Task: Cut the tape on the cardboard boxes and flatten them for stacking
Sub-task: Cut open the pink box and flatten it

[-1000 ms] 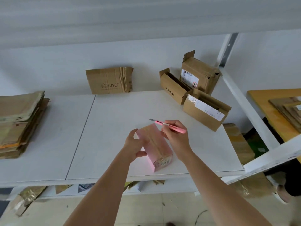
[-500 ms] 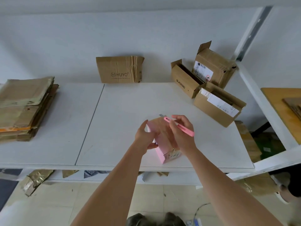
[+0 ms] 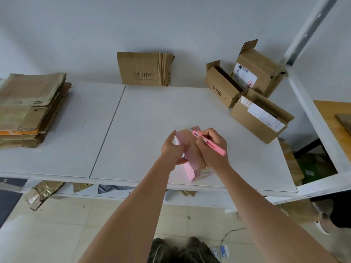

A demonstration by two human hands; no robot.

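A small pink box (image 3: 191, 160) stands tilted on the white table (image 3: 144, 126) near its front edge. My left hand (image 3: 173, 149) grips the box's left side. My right hand (image 3: 211, 149) holds a pink utility knife (image 3: 209, 142), its blade tip at the box's far top edge. Three brown cardboard boxes stand at the back right: a "dezone" box (image 3: 221, 86), a taller labelled box (image 3: 256, 71) and a labelled box (image 3: 260, 118) nearer me.
A stack of flattened cardboard (image 3: 30, 109) lies at the left. A folded "HUYO" carton (image 3: 144, 69) leans on the wall. A white shelf frame (image 3: 311, 118) rises at the right. Cardboard scraps (image 3: 41, 192) lie under the table.
My right hand has brought the knife down from above the box onto its far top edge. The left hand has kept its grip on the box. The camera view shifted down.
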